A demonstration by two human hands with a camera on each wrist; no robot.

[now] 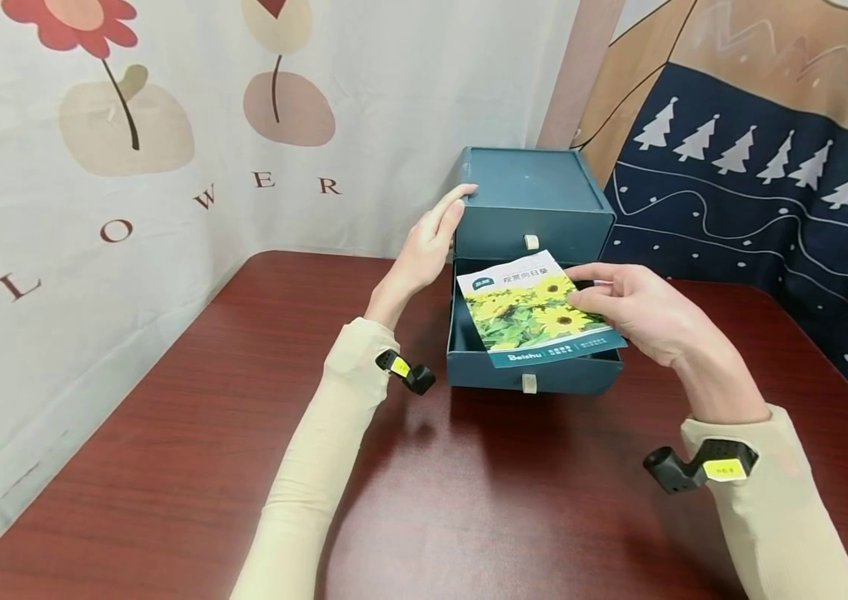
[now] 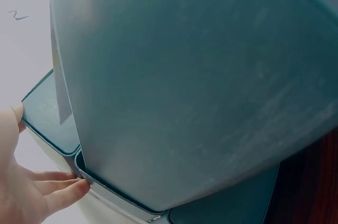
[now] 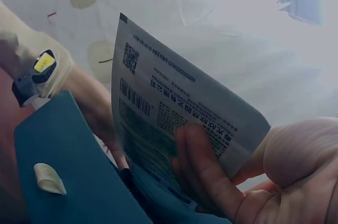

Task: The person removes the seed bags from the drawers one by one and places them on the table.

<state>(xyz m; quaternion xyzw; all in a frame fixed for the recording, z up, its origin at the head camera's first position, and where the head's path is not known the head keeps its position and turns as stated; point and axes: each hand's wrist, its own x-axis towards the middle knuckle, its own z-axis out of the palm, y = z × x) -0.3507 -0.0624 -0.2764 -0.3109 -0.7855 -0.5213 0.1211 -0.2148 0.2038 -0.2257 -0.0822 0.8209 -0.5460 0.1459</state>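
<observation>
A seed packet [image 1: 521, 312] with yellow sunflowers on its front is pinched at its right edge between the thumb and fingers of my right hand [image 1: 641, 310]. It lies tilted over the pulled-out lower drawer [image 1: 484, 371] of a dark teal two-drawer box [image 1: 532, 177]. Its back, with a barcode and printed text, faces the right wrist view. My left hand [image 1: 424, 242] touches the left side of the box near its upper front corner, fingers extended. In the left wrist view the drawer [image 2: 195, 86] fills most of the picture. Much of the drawer's inside is hidden by the packet.
The upper drawer [image 1: 491, 233] is closed and has a small pale pull tab [image 1: 531, 242]. The box stands toward the back of a reddish-brown table [image 1: 244, 433]. Behind it hang a pale flower-print curtain [image 1: 394, 100] and a dark blue cloth [image 1: 739, 208] with white trees.
</observation>
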